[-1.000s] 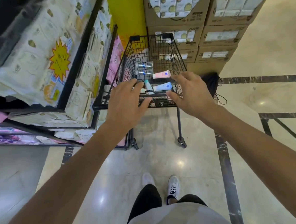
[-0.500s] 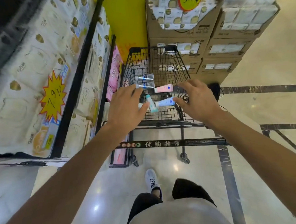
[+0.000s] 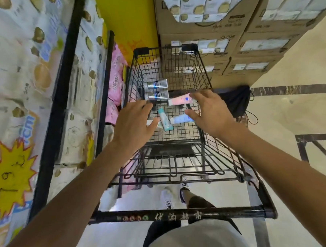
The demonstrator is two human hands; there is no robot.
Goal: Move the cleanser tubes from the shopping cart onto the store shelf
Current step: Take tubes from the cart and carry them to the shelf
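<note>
Both hands are inside the wire basket of the shopping cart [image 3: 203,77], reaching over the tubes lying on its floor. The left hand [image 3: 133,123] has its fingers spread and only loosely bent, and nothing is in its grasp. The right hand [image 3: 210,113] is likewise spread, its fingertips just at the end of the pink tube [image 3: 179,100]; whether they touch it cannot be told, and no tube is lifted.

Contents of the cart, placed against the hands:
- Two silver tubes [image 3: 156,89] lie beyond the left hand, one behind the other.
- The pink tube lies ahead of the right hand, between the two hands' fingertips.
- A teal tube [image 3: 165,120] lies between the hands, closer to the left thumb.
- A pale blue tube [image 3: 181,119] lies just under the right thumb.
- A whitish tube [image 3: 150,122] is partly hidden under the left hand; its type cannot be read.

The store shelf [image 3: 62,87] stands well off to the outer side of the left hand, stacked with wrapped tissue packs and pink packets. No cleanser tube is visible on it in this view.

Assessment: the transfer appears to be at its start. At least five tubes, probably six, remain in the cart, none is gripped, and none is seen shelved. The pick-up, the carry to the shelf and the placing are all outstanding for every tube in view.
</note>
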